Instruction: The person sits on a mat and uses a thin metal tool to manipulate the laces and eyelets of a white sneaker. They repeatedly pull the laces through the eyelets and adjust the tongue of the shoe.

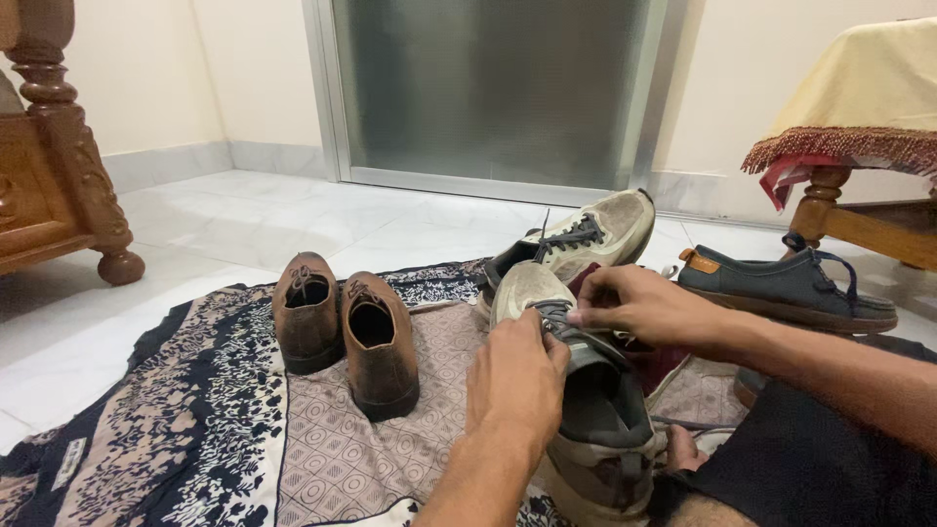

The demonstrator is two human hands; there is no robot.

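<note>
Both hands are on the same shoe, so that's where we start. Our left hand (515, 376) comes in from about 6 o'clock, fingers curled down tight and pinching the dark grey laces (552, 314) of the beige sneaker (586, 390) sitting right in front of us. Our right hand (639, 304) reaches over from 3 o'clock, thumb and fingertips closed on the same laces near the top of the tongue. Neither hand is open at all, both are pinched on the lace.

That sneaker points away from us toward 12 o'clock, heel closest to us, resting on a patterned cloth (224, 410) spread over the white tiled floor (244, 220). Its twin, a second beige sneaker (595, 234), lies just past it at roughly 1 o'clock, touching or nearly so, hard to tell.

Over at 9 o'clock from the hands we've got a pair of brown lace-up shoes (342, 327) standing side by side on the cloth, toes away from us. At 3 o'clock, off the cloth, a navy shoe (791, 288) with a tan heel tab sits near a wooden table leg (815, 205).
</note>
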